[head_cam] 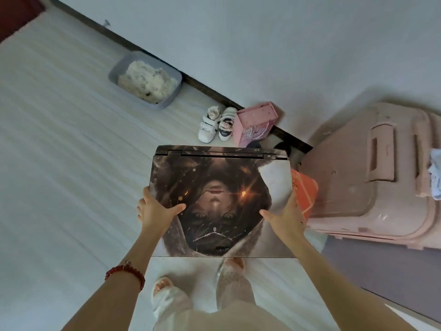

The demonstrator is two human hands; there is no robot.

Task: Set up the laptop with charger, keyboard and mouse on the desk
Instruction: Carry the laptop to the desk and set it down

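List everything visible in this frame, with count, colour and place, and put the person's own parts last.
laptop: 1, closed, dark printed lid, held level above the floor at centre
tray: 1, grey, filled with white litter-like grains, on the floor by the wall
shoes: 2, small, white, on the floor by the wall
pink box: 1, right of the shoes, against the wall
orange box: 1, between laptop and suitcase, partly hidden
suitcase: 1, pink, lying at right
bracelet: 1, red beads, on the left wrist
slippers: 2, white, on the feet below the laptop
left hand: grips the laptop's left edge, thumb on the lid
right hand: grips the laptop's right edge, thumb on the lid
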